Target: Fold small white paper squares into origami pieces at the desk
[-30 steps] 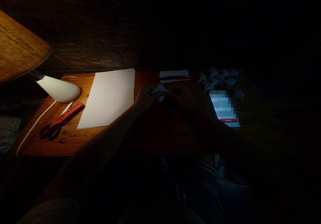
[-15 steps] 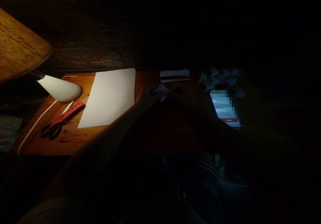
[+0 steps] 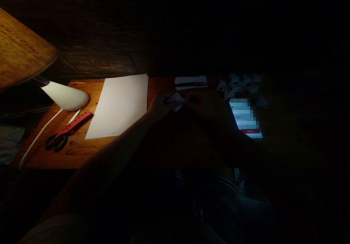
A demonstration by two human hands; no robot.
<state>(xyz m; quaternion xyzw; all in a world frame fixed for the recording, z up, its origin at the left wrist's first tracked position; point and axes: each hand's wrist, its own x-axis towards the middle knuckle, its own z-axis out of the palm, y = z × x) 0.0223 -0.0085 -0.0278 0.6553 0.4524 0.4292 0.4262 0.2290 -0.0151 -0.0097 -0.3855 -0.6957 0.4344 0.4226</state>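
Observation:
The scene is very dark. My left hand point(image 3: 158, 107) and my right hand point(image 3: 202, 105) meet at the middle of a wooden table point(image 3: 79, 149), both pinching a small folded piece of white paper point(image 3: 175, 99) between their fingertips. The right hand lies in deep shadow and its fingers barely show. A stack of white paper sheets point(image 3: 120, 105) lies just left of my left hand.
A lamp with a white base point(image 3: 65, 96) and woven shade point(image 3: 22, 54) stands at the left, its cord trailing off the table. Red-handled scissors point(image 3: 67, 129) lie near it. More folded paper point(image 3: 190, 82), crumpled paper pieces point(image 3: 240, 83) and a lit phone point(image 3: 246, 118) sit at the back right.
Almost nothing differs. Both hands stay on the small paper piece, with only slight finger shifts and a small drift of the view.

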